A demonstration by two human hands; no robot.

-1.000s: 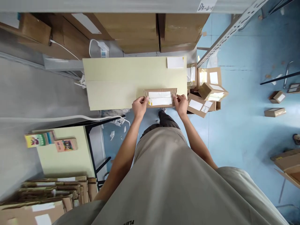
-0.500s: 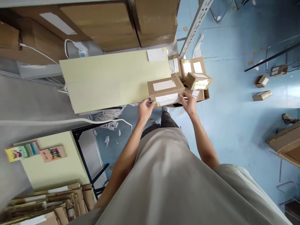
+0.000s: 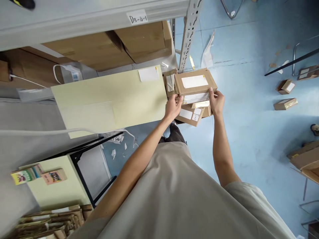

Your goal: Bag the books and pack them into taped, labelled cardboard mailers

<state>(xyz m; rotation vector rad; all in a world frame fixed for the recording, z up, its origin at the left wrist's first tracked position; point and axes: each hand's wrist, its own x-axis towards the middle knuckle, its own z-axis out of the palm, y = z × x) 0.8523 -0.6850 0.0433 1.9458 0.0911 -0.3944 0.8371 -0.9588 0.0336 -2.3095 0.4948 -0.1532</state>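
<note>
Between my two hands is a brown cardboard box (image 3: 195, 73) with a white label on its top and a white strip along its near side. My left hand (image 3: 173, 105) grips its near left corner, fingers closed. At the right end my right hand (image 3: 216, 100) pinches the near corner. The box is over a pile of smaller cardboard boxes (image 3: 188, 115), past the right end of the pale yellow table (image 3: 134, 103). It hides much of that pile; whether it touches the boxes below I cannot tell.
A grey metal shelf (image 3: 99, 20) holding large cartons (image 3: 142, 41) runs behind the table, its upright post (image 3: 188, 36) close by. A white cable (image 3: 82, 130) crosses at left. Flattened cardboard (image 3: 47, 222) is stacked lower left. Small boxes (image 3: 285, 104) lie on the blue floor.
Both hands have carried the box to the right, off the table's end and over the pile of boxes. The view has shifted, showing more of the shelf.
</note>
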